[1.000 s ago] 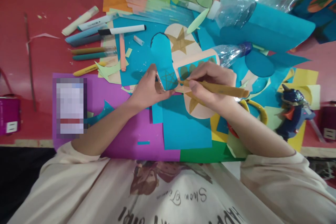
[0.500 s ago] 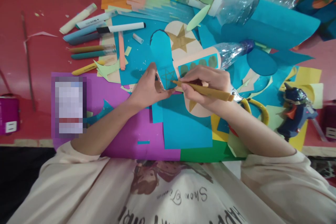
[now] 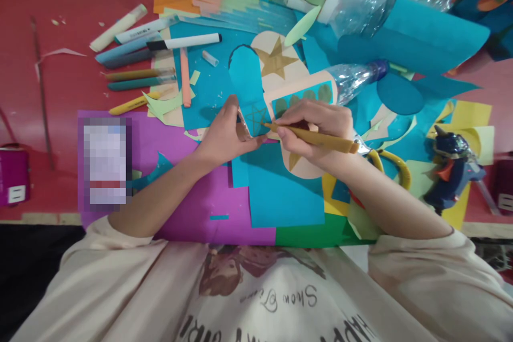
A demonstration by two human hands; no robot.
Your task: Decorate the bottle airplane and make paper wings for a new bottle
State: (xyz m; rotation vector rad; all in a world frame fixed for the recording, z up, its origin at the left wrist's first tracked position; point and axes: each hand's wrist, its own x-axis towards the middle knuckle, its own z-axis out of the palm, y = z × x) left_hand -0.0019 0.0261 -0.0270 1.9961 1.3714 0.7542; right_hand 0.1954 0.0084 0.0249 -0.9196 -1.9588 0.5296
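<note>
So the bottle (image 3: 298, 88) is pretty dressed up: the body's wrapped in pale peach paper, with a blue panel (image 3: 323, 93) on top carrying a row of olive-gold dots, and the clear plastic neck pokes out bare with a dark blue cap (image 3: 382, 68). A rounded peach wing with a gold-brown star sits on either side; the far wing (image 3: 276, 56) is mostly visible, while the near wing (image 3: 308, 165) is partly behind the hand. At the left end there's a blue fin (image 3: 244, 72) with black line around its rounded tip, plus a thin star outline (image 3: 255, 119) on its near part. It's all around the middle of the red table (image 3: 24, 75), set back from the near edge. Long axis runs mostly along that edge but on a slant, so the cap points right and a bit away from it. The fin's long way goes crosswise, round tip facing away from the near edge. Left hand (image 3: 222, 133) is gripping the left end between thumb and fingers, right hand (image 3: 320, 128) is pinching a gold-brown marker (image 3: 331, 141), tip right at the star outline; can't tell if it's touching.
</note>
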